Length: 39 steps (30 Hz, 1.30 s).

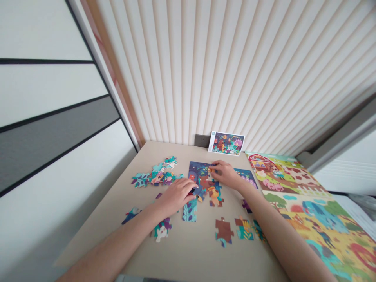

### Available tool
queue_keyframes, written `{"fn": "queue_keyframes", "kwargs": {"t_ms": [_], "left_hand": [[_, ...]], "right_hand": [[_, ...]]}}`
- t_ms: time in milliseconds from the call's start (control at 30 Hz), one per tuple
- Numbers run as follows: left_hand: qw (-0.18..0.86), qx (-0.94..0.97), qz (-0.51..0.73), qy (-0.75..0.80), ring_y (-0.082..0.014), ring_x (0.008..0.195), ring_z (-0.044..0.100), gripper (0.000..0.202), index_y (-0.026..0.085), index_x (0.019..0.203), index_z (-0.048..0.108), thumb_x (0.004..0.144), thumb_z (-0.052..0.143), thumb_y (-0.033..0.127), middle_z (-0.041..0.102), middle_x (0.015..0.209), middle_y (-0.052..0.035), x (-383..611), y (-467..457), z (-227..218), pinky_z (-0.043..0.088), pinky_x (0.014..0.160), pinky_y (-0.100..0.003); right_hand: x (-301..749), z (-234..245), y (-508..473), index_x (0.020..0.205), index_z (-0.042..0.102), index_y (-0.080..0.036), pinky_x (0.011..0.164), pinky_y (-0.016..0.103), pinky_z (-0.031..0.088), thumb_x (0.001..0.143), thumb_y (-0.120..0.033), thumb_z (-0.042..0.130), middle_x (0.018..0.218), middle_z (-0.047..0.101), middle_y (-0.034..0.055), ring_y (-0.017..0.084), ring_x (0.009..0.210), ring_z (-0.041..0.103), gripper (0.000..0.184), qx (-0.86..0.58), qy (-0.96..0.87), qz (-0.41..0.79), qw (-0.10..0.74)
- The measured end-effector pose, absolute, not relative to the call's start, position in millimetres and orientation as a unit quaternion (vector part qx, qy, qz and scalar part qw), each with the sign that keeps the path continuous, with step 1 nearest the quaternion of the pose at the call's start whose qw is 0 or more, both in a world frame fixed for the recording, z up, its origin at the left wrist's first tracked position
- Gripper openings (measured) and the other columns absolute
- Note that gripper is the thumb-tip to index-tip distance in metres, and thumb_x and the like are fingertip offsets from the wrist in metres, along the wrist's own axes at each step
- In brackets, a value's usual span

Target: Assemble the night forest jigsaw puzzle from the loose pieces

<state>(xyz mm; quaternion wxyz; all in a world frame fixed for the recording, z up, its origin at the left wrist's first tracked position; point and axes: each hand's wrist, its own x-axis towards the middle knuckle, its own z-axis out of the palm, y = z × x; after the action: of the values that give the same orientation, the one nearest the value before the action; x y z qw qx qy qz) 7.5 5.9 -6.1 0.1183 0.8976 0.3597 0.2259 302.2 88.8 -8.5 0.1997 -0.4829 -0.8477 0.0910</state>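
From here the partly joined puzzle (202,178) lies between the left hand (178,192) and the right hand (225,173), fingers bent, though whether either pinches it I can't tell; I'd judge it light, stiff card, best taken by its edges, sparing the tabs.

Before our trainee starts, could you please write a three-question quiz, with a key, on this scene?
1. Where is the picture card? (a) flat on the floor; (b) propped up against the ribbed wall; (c) inside a box.
2. True or false: the right hand is nearer the picture card than the left hand is.
3. Fill in: the farm picture on the right shows a red ____ at its far left corner.

Key: 1 b; 2 true; 3 barn.
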Motion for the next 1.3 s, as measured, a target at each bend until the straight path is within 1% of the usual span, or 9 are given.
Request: {"fn": "queue_keyframes", "kwargs": {"t_ms": [100,300,433,800,967,1067,1167,1233,1300], "left_hand": [[0.123,0.897,0.228,0.359,-0.0252,0.119,0.061,0.032,0.023,0.124,0.06,0.095,0.07,0.027,0.066,0.127,-0.0067,7.2,6.1,-6.1,0.048,0.104,-0.042],[0.128,0.897,0.229,0.357,-0.0257,0.122,0.06,0.033,0.024,0.125,0.06,0.095,0.071,0.028,0.066,0.128,-0.0069,6.7,6.2,-6.0,0.047,0.106,-0.043],[0.132,0.897,0.227,0.357,-0.0259,0.123,0.059,0.033,0.024,0.127,0.059,0.096,0.07,0.029,0.065,0.129,-0.0069,6.1,6.2,-6.9,0.046,0.108,-0.044],[0.135,0.896,0.223,0.36,-0.0251,0.123,0.059,0.029,0.024,0.126,0.061,0.098,0.066,0.031,0.066,0.128,-0.0066,5.8,6.3,-5.5,0.046,0.108,-0.043],[0.132,0.895,0.23,0.358,-0.0256,0.123,0.06,0.029,0.024,0.126,0.061,0.098,0.066,0.031,0.066,0.128,-0.0073,5.5,6.5,-7.6,0.046,0.108,-0.044],[0.133,0.895,0.234,0.356,-0.0259,0.123,0.06,0.029,0.025,0.126,0.062,0.098,0.067,0.031,0.066,0.128,-0.0075,5.0,7.8,-10.4,0.047,0.108,-0.045],[0.132,0.895,0.235,0.356,-0.0259,0.122,0.06,0.03,0.024,0.126,0.061,0.097,0.068,0.03,0.066,0.128,-0.0074,4.7,8.7,-12.5,0.047,0.108,-0.045],[0.132,0.894,0.239,0.356,-0.0257,0.122,0.061,0.03,0.024,0.126,0.061,0.097,0.068,0.029,0.066,0.128,-0.0074,5.2,8.4,-12.3,0.047,0.108,-0.045],[0.136,0.891,0.251,0.354,-0.0253,0.121,0.062,0.03,0.024,0.127,0.061,0.097,0.067,0.029,0.067,0.128,-0.0073,6.5,7.6,-10.6,0.049,0.106,-0.043]], "right_hand": [[301.4,-5.0,84.3,0.121,0.076,-0.03,0.109,0.047,0.042,0.096,-0.034,0.062,0.132,0.066,0.0091,0.028,0.122,0.063,0.029,-0.486,-0.85,0.078,0.188],[294.3,5.2,75.8,0.129,0.072,-0.03,0.104,0.042,0.042,0.103,-0.038,0.055,0.131,0.066,0.0098,0.026,0.121,0.062,0.031,-0.49,-0.857,0.022,0.155],[291.4,6.0,74.6,0.126,0.073,-0.03,0.104,0.041,0.04,0.104,-0.037,0.055,0.132,0.065,0.0099,0.026,0.121,0.061,0.029,-0.486,-0.861,-0.002,0.15],[293.0,4.3,72.8,0.125,0.073,-0.034,0.101,0.041,0.04,0.107,-0.034,0.048,0.135,0.065,0.0083,0.026,0.124,0.058,0.031,-0.46,-0.876,0.002,0.143],[294.9,1.6,72.7,0.129,0.07,-0.031,0.106,0.044,0.04,0.106,-0.032,0.048,0.134,0.068,0.0087,0.026,0.125,0.059,0.032,-0.463,-0.866,0.052,0.181],[298.2,-1.3,75.5,0.132,0.067,-0.028,0.11,0.047,0.039,0.105,-0.026,0.045,0.131,0.071,0.0082,0.024,0.123,0.062,0.035,-0.472,-0.854,0.085,0.202],[300.0,2.5,75.6,0.133,0.067,-0.027,0.114,0.05,0.036,0.104,-0.019,0.042,0.137,0.068,0.0087,0.024,0.128,0.06,0.039,-0.482,-0.844,0.082,0.22],[297.6,10.8,71.0,0.131,0.068,-0.025,0.113,0.048,0.039,0.103,-0.018,0.042,0.14,0.066,0.0099,0.025,0.13,0.059,0.039,-0.484,-0.832,0.095,0.256],[291.4,22.3,62.0,0.125,0.072,-0.024,0.105,0.041,0.048,0.102,-0.023,0.047,0.131,0.07,0.0097,0.025,0.122,0.064,0.034,-0.47,-0.82,0.16,0.285]]}}
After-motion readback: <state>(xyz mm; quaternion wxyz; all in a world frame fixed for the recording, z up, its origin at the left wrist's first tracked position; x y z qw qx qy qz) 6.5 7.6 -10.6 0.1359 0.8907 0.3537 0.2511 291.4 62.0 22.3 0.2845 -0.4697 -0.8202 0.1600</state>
